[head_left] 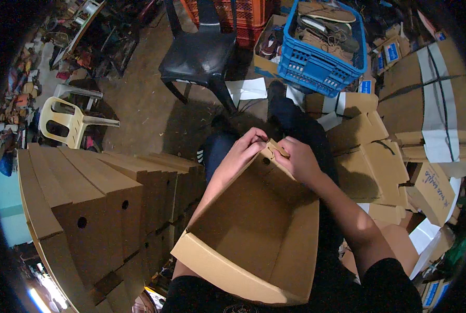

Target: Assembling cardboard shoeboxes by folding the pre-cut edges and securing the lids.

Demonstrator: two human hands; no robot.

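Observation:
An open, unlidded brown cardboard box (243, 214) rests on my lap, its near wall folded over at the rim. At the box's far end, my left hand (242, 156) has its fingers closed around the upper edge near the corner. Right beside it, my right hand (299, 160) grips the folded flap (276, 148) of that same end wall. A small round hole (266, 161) shows in the wall between the hands. Some fingertips are hidden behind the cardboard.
Stacked brown boxes (81, 188) stand at my left. Flat cut cardboard pieces (368, 167) and a large taped carton (426, 94) lie to the right. Ahead are a black plastic chair (204, 55), a blue crate (321, 60) full of shoes, and a cream plastic stool (66, 122).

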